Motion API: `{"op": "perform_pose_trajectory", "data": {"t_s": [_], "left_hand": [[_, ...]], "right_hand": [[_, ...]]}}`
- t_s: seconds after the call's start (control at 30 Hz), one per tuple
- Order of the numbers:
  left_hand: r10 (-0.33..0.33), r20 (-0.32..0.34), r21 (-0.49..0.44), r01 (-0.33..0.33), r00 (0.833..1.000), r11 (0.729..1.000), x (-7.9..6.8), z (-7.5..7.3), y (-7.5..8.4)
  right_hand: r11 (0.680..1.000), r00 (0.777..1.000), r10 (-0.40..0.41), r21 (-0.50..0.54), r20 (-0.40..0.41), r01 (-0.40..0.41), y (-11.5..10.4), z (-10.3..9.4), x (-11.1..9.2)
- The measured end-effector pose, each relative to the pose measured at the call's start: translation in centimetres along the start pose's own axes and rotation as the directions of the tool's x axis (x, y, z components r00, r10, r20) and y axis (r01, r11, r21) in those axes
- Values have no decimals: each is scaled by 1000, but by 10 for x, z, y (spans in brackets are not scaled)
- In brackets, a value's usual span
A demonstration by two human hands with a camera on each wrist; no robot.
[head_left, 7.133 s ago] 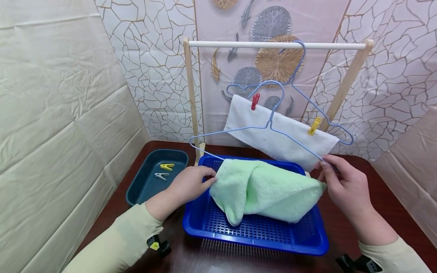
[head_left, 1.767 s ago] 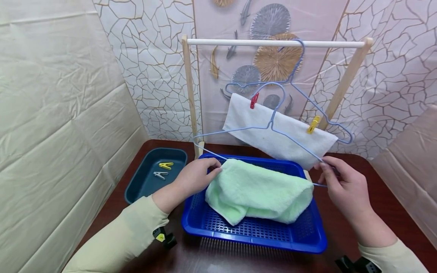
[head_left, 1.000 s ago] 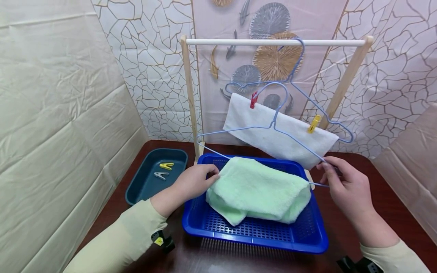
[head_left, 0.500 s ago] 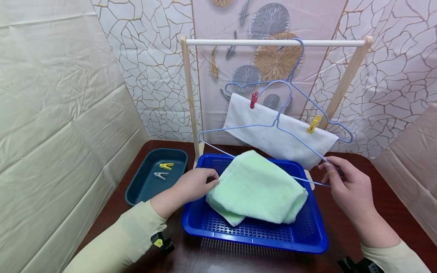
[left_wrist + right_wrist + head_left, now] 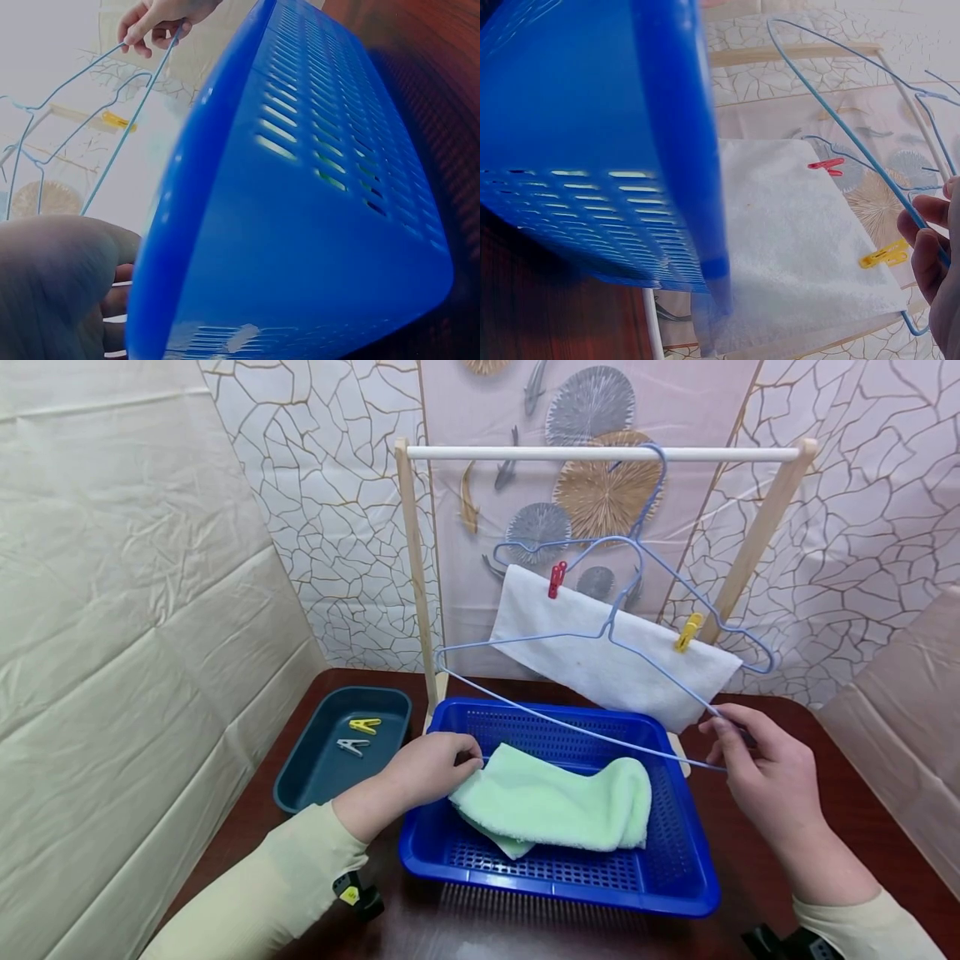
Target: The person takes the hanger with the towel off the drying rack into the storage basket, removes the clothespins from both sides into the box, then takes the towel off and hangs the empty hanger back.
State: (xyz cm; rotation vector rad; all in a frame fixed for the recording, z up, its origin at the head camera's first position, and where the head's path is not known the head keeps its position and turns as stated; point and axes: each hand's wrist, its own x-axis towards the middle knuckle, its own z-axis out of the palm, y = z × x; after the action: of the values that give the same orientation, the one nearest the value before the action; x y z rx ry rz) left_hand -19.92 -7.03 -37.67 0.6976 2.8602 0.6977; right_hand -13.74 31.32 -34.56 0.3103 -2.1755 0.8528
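Note:
A light green towel (image 5: 558, 802) lies folded and rumpled in a blue perforated basket (image 5: 558, 893). My left hand (image 5: 431, 768) reaches over the basket's left rim and pinches the towel's left edge between thumb and fingers. In the left wrist view the basket wall hides those fingertips. My right hand (image 5: 768, 768) grips the right end of a blue wire hanger (image 5: 555, 718), holding it tilted over the back of the basket. The hanger's lower bar is bare, passing above and behind the towel.
Behind, a white towel (image 5: 600, 643) hangs from another blue hanger (image 5: 651, 502) by a red clothespin (image 5: 557, 580) and a yellow clothespin (image 5: 687, 632), on a rack's white rail (image 5: 510, 453). A teal tray (image 5: 303, 777) at left holds a yellow peg (image 5: 365, 725) and a grey peg (image 5: 352, 746).
The green towel has slid off the hanger's lower bar and dropped into the basket, leaving the bar bare. Over the last seconds the hanger has shifted slightly right; both hands stay nearly in place.

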Motion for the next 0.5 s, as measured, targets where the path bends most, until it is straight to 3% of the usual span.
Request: {"op": "perform_pose_trajectory", "data": {"t_s": [0.5], "left_hand": [[4, -21, -18, -5, 1000, 1000, -3, -2, -3]], "right_hand": [[1000, 1000, -28, 6, -6, 28, -2, -2, 2]]}}
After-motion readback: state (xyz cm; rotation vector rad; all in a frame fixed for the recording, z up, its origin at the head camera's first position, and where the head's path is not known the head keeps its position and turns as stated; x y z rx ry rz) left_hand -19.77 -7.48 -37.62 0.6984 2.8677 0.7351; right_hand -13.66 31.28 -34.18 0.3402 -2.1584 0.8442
